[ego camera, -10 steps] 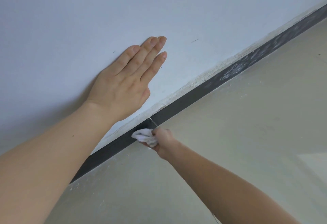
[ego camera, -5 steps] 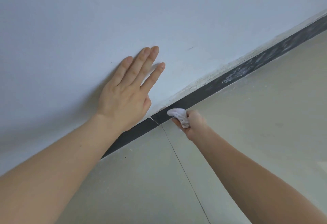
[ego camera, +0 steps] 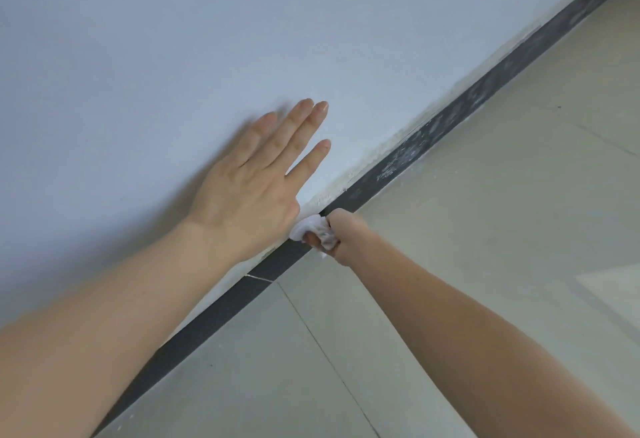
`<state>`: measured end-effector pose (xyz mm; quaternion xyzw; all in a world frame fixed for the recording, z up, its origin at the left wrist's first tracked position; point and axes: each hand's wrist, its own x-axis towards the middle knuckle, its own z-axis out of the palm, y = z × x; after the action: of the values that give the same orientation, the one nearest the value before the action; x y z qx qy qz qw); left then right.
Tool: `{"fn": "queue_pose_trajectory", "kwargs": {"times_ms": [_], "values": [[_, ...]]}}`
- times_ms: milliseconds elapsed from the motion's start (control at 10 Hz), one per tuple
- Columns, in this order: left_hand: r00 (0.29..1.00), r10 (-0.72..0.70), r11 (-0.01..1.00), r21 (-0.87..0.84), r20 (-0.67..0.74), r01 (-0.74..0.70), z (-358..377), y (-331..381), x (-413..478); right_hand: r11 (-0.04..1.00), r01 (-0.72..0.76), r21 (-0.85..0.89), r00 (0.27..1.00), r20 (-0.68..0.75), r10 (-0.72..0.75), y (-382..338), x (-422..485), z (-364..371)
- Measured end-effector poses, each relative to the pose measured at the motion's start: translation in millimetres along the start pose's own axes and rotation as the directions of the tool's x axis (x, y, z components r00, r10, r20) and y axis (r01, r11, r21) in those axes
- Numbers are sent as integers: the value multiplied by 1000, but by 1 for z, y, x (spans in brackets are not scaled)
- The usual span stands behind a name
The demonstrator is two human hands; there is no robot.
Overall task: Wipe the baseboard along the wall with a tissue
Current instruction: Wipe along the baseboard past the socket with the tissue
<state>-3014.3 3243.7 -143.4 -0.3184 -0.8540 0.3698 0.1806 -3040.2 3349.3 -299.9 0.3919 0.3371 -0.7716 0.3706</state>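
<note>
One crumpled white tissue (ego camera: 313, 229) is pressed against the dark baseboard (ego camera: 360, 193), approx midway along the visible strip and just up from a thin pale joint line (ego camera: 259, 278) across the board. R hand (ego camera: 343, 235) grips it, fingers curled round the wad, w/ grey marks on the part of the tissue nearest the palm. R forearm runs back to the bottom right corner of the view, over the floor.

Baseboard runs diagonally along the wall's bottom edge, lower left to upper right. The stretch beyond the tissue, twd upper right, carries whitish smears (ego camera: 408, 157); the stretch near the joint looks plain dark. A rough, cream-coloured plaster edge (ego camera: 349, 178) follows the board's top.

L hand (ego camera: 249, 191) lies flat on the wall (ego camera: 311, 22) just above the board, fingers straight & slightly spread, holding nothing; thumb not visible. Its lower edge is just beside the tissue; can't tell if they touch.

Floor (ego camera: 485, 229) is pale tile w/ a thin grout line (ego camera: 322, 351) running from the board twd the bottom edge.
</note>
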Motion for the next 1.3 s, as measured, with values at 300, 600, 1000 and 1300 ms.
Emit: {"fn": "queue_pose_trajectory", "kwargs": {"times_ms": [300,600,1000,1300], "values": [[997,-25,999,30,-66,27,35,23,34,903,317,-290,891,-235,-389,-97,-18,-47],[998,16,995,-100,-69,-23,24,14,34,895,-4,-445,944,-296,-143,-59,-44,-25],[993,-24,1000,-1,-119,24,34,34,109,899,118,-421,963,-172,-207,-54,-5,-53],[1000,1,980,201,-18,3,38,42,117,605,123,-787,972,-26,-232,-46,24,-41]]}}
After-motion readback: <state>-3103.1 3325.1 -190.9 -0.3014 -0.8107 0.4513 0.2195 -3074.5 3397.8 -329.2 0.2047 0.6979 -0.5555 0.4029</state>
